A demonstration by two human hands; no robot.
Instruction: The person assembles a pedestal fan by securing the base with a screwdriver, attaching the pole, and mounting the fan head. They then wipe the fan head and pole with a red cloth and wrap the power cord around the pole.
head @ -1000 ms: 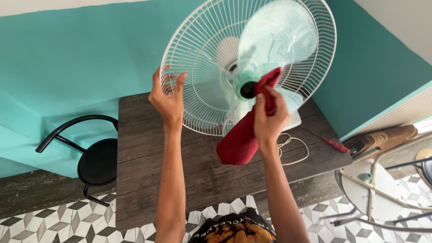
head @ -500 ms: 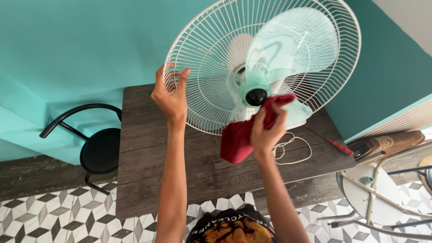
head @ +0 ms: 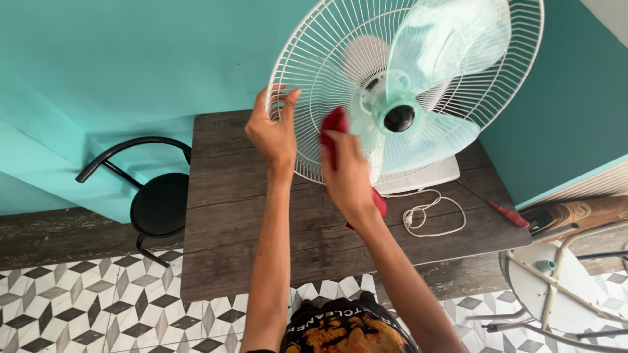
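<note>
We steady the fan (head: pixel 418 98) with our left hand (head: pixel 275 134), fingers curled over the wire guard's rim at about nine o'clock from the hub (head: pixel 399 116). Our right hand (head: pixel 347 173) is closed around a red cloth (head: pixel 335 125), pressing it to the blade just left of the hub. To wipe well, we judge it best to keep the guard braced, hold the blade from turning, and stroke from hub outward along the blade. The fan stands at the far edge of the table (head: pixel 261 222), its open face tilted toward us and slightly down; its shaft runs roughly from us toward the teal wall (head: pixel 131 78).
</note>
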